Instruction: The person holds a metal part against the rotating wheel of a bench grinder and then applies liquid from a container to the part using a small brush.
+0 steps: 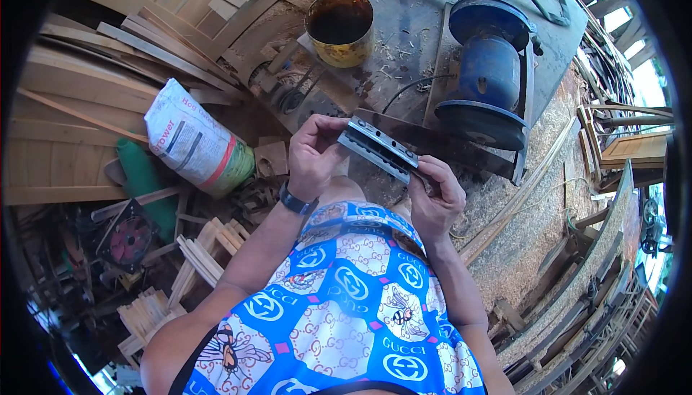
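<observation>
Both hands hold a grey metal bar-shaped piece (382, 138) in front of my body. A dark channel runs along its length, and its upper edge has several round holes. My left hand (314, 156) pinches its left end between thumb and fingers. At the lower right end, my right hand (438, 194) grips it the same way. The piece slants down to the right, near the front edge of the metal workbench (404, 31). Just beyond the right hand stands a blue bench grinder (490, 74) with a wheel at each end.
A yellow, stained can (339, 55) with dark contents stands on the bench among wood shavings. To the left are a white feed sack (193, 135), a green plastic thing (140, 171) and stacked boards (65, 114). Sawdust (537, 251) and wooden strips cover the ground at right.
</observation>
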`<state>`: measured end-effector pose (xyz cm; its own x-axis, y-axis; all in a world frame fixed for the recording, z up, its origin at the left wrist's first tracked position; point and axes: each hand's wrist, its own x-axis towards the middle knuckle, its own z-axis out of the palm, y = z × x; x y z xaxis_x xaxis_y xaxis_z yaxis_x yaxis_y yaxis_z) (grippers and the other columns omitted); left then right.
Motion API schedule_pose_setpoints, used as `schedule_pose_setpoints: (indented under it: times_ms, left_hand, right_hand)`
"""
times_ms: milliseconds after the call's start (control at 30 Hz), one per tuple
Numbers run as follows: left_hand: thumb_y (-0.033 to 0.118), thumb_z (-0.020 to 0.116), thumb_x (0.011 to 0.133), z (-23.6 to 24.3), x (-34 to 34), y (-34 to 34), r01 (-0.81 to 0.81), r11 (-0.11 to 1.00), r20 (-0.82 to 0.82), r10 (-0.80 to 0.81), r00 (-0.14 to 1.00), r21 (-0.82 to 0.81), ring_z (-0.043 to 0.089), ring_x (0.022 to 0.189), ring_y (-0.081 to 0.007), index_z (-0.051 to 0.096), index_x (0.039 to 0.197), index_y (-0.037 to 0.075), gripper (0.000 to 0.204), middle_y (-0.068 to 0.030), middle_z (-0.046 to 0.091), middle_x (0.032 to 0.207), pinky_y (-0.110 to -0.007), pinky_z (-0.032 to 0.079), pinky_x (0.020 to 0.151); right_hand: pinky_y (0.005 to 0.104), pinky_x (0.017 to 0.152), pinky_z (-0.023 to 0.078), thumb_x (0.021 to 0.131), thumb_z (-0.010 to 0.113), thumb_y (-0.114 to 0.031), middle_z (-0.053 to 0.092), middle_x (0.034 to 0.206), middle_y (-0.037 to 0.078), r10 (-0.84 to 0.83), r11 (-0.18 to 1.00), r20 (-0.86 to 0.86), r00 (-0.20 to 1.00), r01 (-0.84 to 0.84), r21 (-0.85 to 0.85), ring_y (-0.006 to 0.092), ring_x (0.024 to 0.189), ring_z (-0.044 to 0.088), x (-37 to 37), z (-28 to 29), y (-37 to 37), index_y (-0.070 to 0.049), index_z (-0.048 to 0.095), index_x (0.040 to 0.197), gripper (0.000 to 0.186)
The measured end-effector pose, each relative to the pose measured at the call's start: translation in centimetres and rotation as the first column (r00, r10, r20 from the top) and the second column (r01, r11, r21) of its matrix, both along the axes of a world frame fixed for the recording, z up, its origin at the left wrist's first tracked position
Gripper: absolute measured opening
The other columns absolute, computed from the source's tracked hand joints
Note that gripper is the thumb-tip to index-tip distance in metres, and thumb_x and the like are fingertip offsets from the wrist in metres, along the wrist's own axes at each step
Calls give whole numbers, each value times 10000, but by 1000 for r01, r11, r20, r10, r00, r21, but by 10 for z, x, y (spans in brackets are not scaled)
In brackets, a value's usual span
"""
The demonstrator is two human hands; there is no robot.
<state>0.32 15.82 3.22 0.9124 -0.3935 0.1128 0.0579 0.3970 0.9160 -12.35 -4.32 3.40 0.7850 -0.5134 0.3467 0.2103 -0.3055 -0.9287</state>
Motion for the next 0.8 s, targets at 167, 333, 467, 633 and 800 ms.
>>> schedule_pose_setpoints:
  times_ms: [167, 333, 467, 633, 800]
  left_hand:
    - [-21, 769, 968, -6, 3, -2, 0, 998, 6, 0, 1000, 70, 733, 1074, -151, 645, 1245, -10, 303, -94, 746, 1199, -323, 633, 959]
    - [-38, 738, 981, -20, 6, -1, -6, 998, 12, 6, 1000, 64, 746, 1066, -175, 633, 1241, -18, 281, -116, 743, 1193, -340, 646, 948]
    - [-39, 722, 988, -29, 9, -1, 18, 997, -5, -18, 1000, 77, 764, 1077, -238, 616, 1214, -21, 250, -152, 741, 1189, -422, 674, 937]
    - [-91, 689, 915, -12, 6, -11, 18, 997, -110, -9, 994, 80, 703, 1073, -101, 673, 1140, 2, 244, -53, 745, 1145, -272, 555, 974]
    - [-89, 689, 918, -9, 6, -16, 23, 998, -125, -17, 992, 51, 706, 1046, -97, 670, 1130, 1, 231, -47, 745, 1124, -266, 558, 965]
  right_hand:
    - [309, 873, 606, 838, 813, 93, 797, 1100, 148, -17, 1000, -2, 1000, 18, 24, 217, 974, 785, 0, -1, -2, 7, 767, 1051, 234]
    - [300, 835, 600, 855, 827, 80, 796, 1056, 133, -16, 999, -53, 998, 17, 27, 203, 936, 774, 0, 2, -4, -4, 774, 1019, 192]
    - [306, 813, 598, 856, 840, 68, 795, 1034, 129, -23, 1000, -40, 999, 23, -11, 206, 921, 772, 2, 6, -6, -6, 777, 994, 169]
    - [310, 797, 596, 854, 851, 56, 792, 1021, 128, -27, 998, -54, 998, 24, -60, 209, 910, 770, 3, 8, -9, -5, 777, 984, 162]
    - [309, 789, 594, 855, 847, 60, 790, 1017, 128, -40, 997, -63, 997, 36, -63, 210, 899, 768, 2, 9, -11, -3, 774, 981, 159]
